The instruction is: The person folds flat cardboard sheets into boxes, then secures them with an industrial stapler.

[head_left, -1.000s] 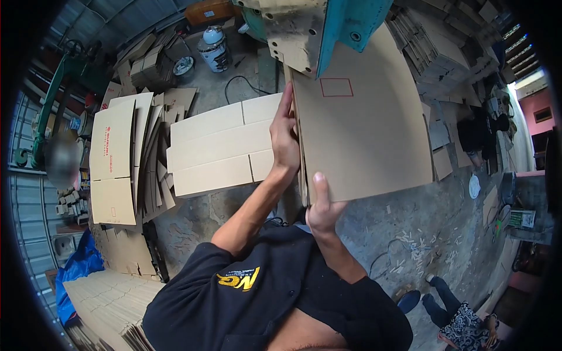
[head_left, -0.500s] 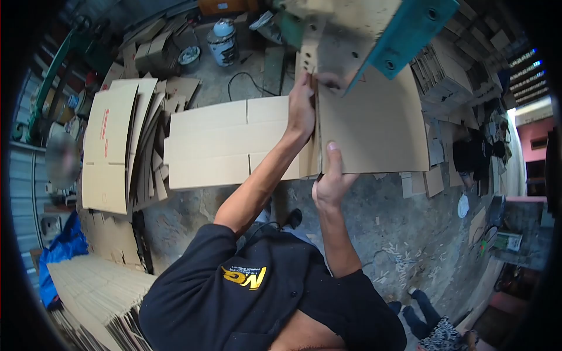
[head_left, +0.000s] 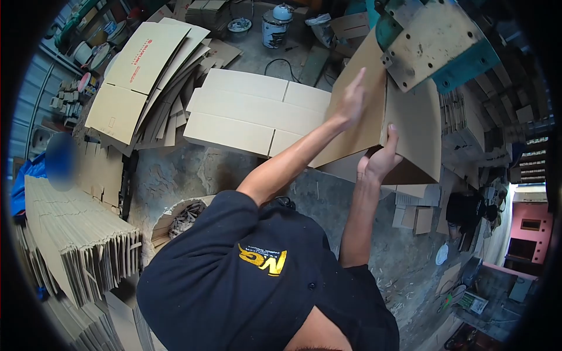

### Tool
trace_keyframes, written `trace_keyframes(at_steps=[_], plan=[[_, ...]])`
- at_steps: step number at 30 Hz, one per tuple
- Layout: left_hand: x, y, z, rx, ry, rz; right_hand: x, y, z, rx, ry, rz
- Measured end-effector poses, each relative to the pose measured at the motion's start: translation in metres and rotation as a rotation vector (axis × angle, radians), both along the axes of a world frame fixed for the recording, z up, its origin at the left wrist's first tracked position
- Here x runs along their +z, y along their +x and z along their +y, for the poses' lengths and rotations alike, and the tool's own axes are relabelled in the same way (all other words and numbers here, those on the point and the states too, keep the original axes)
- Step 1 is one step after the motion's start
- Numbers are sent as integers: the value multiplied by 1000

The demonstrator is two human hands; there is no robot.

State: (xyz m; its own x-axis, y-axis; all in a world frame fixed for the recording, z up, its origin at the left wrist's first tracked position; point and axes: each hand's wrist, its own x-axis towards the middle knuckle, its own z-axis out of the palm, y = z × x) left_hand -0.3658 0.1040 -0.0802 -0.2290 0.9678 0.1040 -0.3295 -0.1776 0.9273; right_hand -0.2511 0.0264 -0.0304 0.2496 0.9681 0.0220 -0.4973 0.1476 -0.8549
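Observation:
A brown cardboard box stands opened out into a hollow shape at the upper right, under the metal head of a machine with a teal side. My left hand lies against the box's left panel, fingers stretched out and slightly blurred. At the box's near corner, my right hand grips the lower edge, thumb on the outer face and fingers partly hidden beneath. Left of the box lies a flat, creased cardboard sheet, its right end behind the box panel.
Stacked flat cardboard with red print leans at the upper left. More cardboard bundles stand at the lower left, near a round container of scraps. A paint-stained bucket is at the back. A person in dark clothing is at the right.
The cardboard at the machine has turned and opened from a flat-looking piece into a box shape. My left hand has left the upper edge and moved onto the side panel. The view has shifted.

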Motion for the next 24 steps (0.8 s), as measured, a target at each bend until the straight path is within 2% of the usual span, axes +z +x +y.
trace_keyframes(at_steps=[2,5,8,10,12,15,17,21,23,24], plan=[[-55,-4,-11,196,117,60,1,4,-15,-15,2,31],[-102,-44,-89,-36,-361,66,6,22,-54,-37,-43,80],[-182,-80,-164,-155,-593,147,5,58,-102,-20,-128,97],[-208,-92,-210,-211,-755,142,9,81,-136,10,-177,122],[-227,-98,-247,-241,-812,101,2,109,-165,14,-195,95],[-211,-84,-271,-297,-883,159,-5,145,-208,24,-234,60],[-191,-68,-276,-412,-790,188,-5,162,-231,19,-257,51],[-106,-27,-267,-558,-706,126,1,183,-263,22,-251,-56],[-73,-10,-261,-741,-653,-29,2,192,-273,34,-258,-116],[-59,-2,-260,-746,-660,-31,2,197,-278,76,-286,-191]])
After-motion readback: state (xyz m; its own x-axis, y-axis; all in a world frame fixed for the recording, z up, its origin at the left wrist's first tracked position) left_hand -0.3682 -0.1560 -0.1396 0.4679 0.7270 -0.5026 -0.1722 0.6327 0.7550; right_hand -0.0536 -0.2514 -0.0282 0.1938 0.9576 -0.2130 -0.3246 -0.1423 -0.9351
